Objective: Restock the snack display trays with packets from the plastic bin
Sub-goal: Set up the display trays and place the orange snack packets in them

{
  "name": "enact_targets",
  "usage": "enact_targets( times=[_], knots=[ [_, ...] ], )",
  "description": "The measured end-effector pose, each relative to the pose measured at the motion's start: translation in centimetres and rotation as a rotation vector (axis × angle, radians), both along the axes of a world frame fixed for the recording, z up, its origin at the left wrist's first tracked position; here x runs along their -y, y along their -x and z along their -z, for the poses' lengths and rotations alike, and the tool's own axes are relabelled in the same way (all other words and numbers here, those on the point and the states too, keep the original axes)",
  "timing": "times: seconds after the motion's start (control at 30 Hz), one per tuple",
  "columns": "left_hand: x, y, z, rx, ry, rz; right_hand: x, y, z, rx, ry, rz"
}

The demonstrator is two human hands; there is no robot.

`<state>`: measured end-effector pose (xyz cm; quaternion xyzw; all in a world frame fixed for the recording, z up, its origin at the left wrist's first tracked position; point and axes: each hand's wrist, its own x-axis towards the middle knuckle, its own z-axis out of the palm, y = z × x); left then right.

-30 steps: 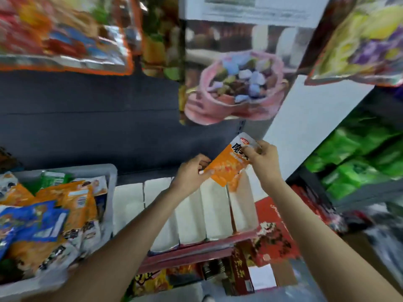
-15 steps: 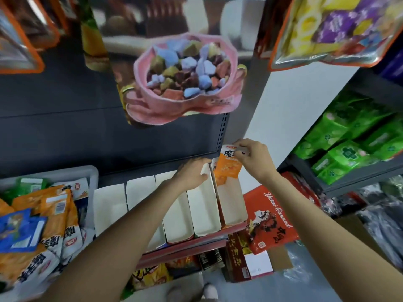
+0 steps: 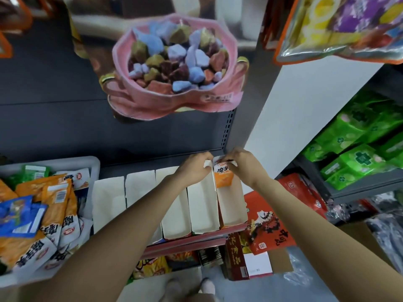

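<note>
- The plastic bin (image 3: 96, 168) sits at the near left on the same shelf as the trays, piled with orange and blue packets (image 3: 50, 205), so stock is within arm's reach of the row it feeds.
- Five white paper trays (image 3: 200, 205) stand side by side, long sides touching, open ends facing the aisle; four of them show bare white floors, so most of the restocking seems yet to do.
- In the rightmost tray (image 3: 232, 205) an orange packet (image 3: 223, 175) stands upright against the back end, label forward, likely so that later packets can file in front of it.
- The right hand (image 3: 242, 164) curls over the packet's top edge, pinching it to keep it standing.
- The left hand (image 3: 194, 168) curls its fingers on the white wall between the last two trays, apparently to steady the flimsy paper; whether it also touches the packet I cannot tell.
- Behind the trays a dark back panel (image 3: 54, 127) rises, with a pink sweets bag (image 3: 172, 97) hanging above.
</note>
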<state>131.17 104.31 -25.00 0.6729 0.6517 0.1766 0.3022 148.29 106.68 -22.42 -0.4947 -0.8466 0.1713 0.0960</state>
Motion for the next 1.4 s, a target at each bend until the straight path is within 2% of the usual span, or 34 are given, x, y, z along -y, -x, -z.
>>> enact_targets(
  times=[0.23, 0.4, 0.6, 0.8, 0.93, 1.0, 1.1, 1.23, 1.4],
  knots=[
    [0.5, -0.7, 0.0, -0.022, -0.082, -0.061, 0.1, 0.2, 0.8, 0.042, -0.096, 0.076],
    [1.6, -1.4, -1.1, -0.005, -0.21, -0.168, 0.6, 0.5, 0.6, -0.077, -0.132, 0.09],
    [6.0, 2.1, -2.9, -0.032, -0.473, -0.286, 2.6, 4.4, -1.5, -0.261, -0.013, -0.052],
    [12.4, 10.4, -3.5, -0.143, -0.468, -0.51, 6.5, 13.9, -2.4, -0.347, 0.129, -0.22],
    [17.4, 18.0, -3.5, -0.192, -0.387, -0.708, 10.4, 21.4, -1.6, -0.332, 0.167, -0.33],
    [19.9, 22.3, -3.0, -0.2, -0.346, -0.732, 12.5, 25.4, -1.1, -0.301, 0.174, -0.38],
    [23.3, 28.6, -2.5, -0.166, -0.257, -0.685, 15.3, 31.0, -0.5, -0.242, 0.224, -0.402],
    [26.2, 36.1, -1.5, -0.217, -0.115, -0.603, 17.4, 37.1, 1.0, -0.188, 0.291, -0.42],
    [28.3, 40.5, -0.3, -0.167, 0.138, -0.35, 18.9, 41.1, 2.2, -0.032, 0.306, -0.436]
  ],
)
